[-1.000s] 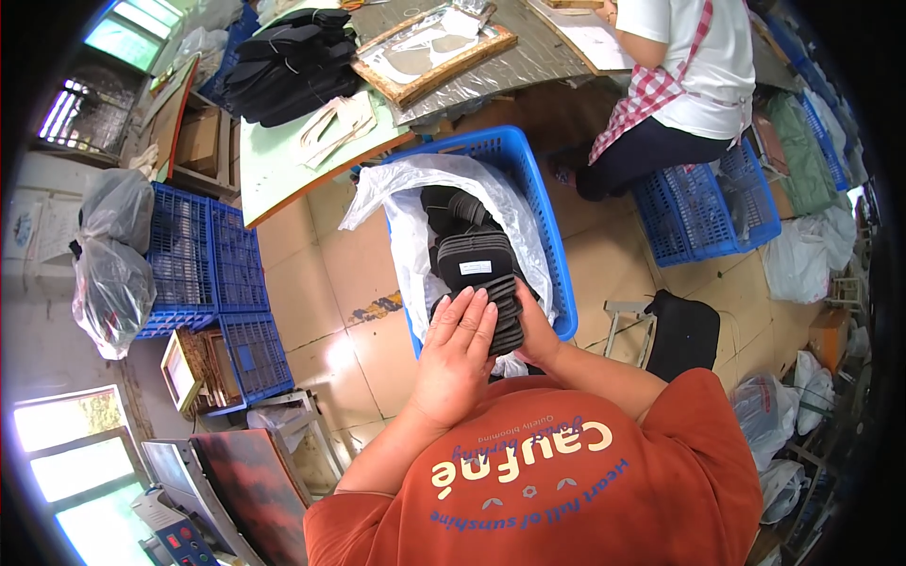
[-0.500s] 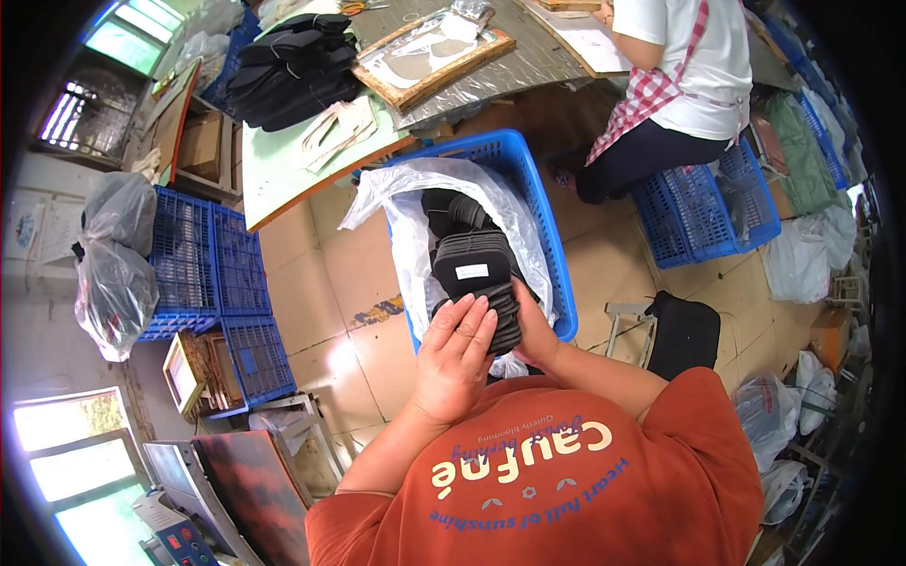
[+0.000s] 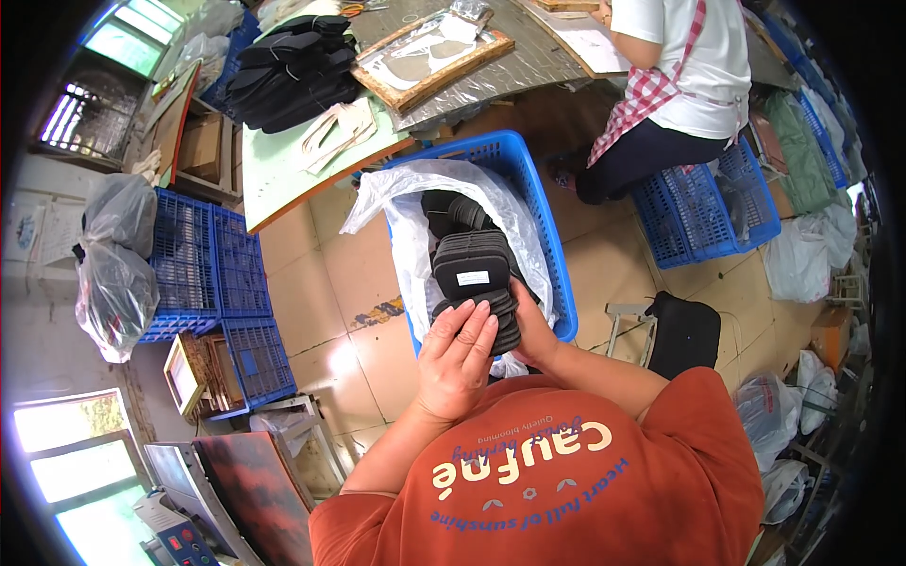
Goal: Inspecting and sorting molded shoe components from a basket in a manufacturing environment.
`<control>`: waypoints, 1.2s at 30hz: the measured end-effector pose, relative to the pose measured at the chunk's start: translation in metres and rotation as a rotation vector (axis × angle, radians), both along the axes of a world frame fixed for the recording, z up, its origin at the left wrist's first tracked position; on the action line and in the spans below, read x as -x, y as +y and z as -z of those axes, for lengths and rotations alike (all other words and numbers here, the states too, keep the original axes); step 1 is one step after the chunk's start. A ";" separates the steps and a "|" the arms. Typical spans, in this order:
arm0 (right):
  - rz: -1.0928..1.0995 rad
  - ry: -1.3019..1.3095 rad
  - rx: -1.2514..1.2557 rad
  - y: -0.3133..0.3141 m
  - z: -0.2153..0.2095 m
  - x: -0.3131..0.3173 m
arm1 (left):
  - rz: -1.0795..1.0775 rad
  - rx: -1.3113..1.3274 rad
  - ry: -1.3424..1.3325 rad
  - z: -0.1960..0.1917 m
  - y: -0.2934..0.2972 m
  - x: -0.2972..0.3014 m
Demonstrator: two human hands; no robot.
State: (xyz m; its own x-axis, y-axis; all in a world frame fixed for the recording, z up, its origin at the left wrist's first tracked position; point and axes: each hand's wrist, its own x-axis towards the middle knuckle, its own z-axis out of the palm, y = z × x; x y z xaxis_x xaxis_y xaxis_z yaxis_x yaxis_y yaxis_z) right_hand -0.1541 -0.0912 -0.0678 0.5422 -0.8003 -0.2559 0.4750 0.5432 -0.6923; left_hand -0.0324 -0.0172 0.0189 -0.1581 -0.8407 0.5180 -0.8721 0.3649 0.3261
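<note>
A stack of black flat pads (image 3: 508, 330) with rounded corners is held between my two hands, just in front of my body. My left hand (image 3: 453, 363) lies over its left side, fingers pressed on the top pad. Along the stack's right side, my right hand (image 3: 531, 328) grips with the fingers partly hidden beneath. Just beyond my fingertips, another row of black pads (image 3: 469, 257) shows a small white label (image 3: 473, 278) on its front one. These pads sit in a clear plastic bag (image 3: 408, 189) lining a blue crate (image 3: 562, 292).
Beyond the crate, a table holds a pile of black pieces (image 3: 293, 71) and a wooden frame (image 3: 415, 90). A co-worker in a checked apron (image 3: 651, 94) stands far right by blue crates (image 3: 665, 222). More blue crates (image 3: 189, 255) are stacked left; a black-seated chair (image 3: 681, 330) stands right.
The labelled pad has tipped slightly and shifted a little toward me. My left fingers have slid slightly toward me on the stack; my right hand stays nearly in place.
</note>
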 end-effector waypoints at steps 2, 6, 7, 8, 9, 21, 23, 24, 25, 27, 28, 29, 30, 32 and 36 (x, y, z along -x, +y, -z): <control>-0.017 0.004 0.010 -0.001 0.000 0.001 | -0.012 0.020 -0.002 0.000 0.000 0.000; -0.005 -0.016 -0.030 -0.002 0.001 -0.001 | 0.003 0.043 0.018 0.008 0.001 0.001; -0.002 -0.012 -0.039 -0.003 0.002 -0.001 | -0.001 0.039 0.025 0.008 0.001 0.001; -0.001 -0.009 -0.049 -0.003 0.002 -0.002 | -0.007 0.034 0.031 0.008 0.001 0.002; -0.001 -0.010 -0.050 -0.003 0.001 -0.002 | -0.007 0.034 0.031 0.009 0.002 0.001; -0.001 0.033 -0.055 -0.003 -0.003 -0.004 | -0.009 0.106 0.012 0.020 0.006 -0.001; -0.027 0.013 -0.090 -0.004 0.002 -0.006 | -0.020 0.110 0.004 0.021 0.006 -0.001; -0.027 0.013 -0.091 -0.004 0.002 -0.006 | -0.020 0.110 0.004 0.021 0.007 -0.001; -0.030 0.009 -0.081 -0.004 0.001 -0.006 | -0.029 0.107 -0.003 0.021 0.008 -0.001; -0.033 0.005 -0.072 -0.004 0.001 -0.007 | -0.038 0.104 -0.009 0.022 0.009 -0.001; -0.035 -0.005 -0.083 -0.004 0.002 -0.007 | -0.043 0.105 -0.015 0.022 0.009 -0.001; -0.036 -0.016 -0.093 -0.004 0.002 -0.007 | -0.048 0.106 -0.020 0.022 0.009 -0.001; -0.035 -0.016 -0.093 -0.004 0.003 -0.007 | -0.047 0.106 -0.019 0.022 0.010 -0.001; -0.034 -0.023 -0.078 -0.004 0.003 -0.008 | -0.052 0.100 -0.004 0.022 0.011 -0.001; -0.043 -0.029 -0.099 -0.005 -0.001 -0.009 | -0.057 0.105 -0.027 0.024 0.011 -0.002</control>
State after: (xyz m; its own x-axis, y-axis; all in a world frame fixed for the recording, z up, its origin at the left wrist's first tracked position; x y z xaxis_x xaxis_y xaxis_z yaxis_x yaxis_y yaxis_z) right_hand -0.1453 -0.0960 -0.0667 0.5839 -0.7477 -0.3161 0.4690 0.6286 -0.6204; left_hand -0.0299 -0.0058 -0.0055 -0.1264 -0.7902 0.5996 -0.9003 0.3452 0.2650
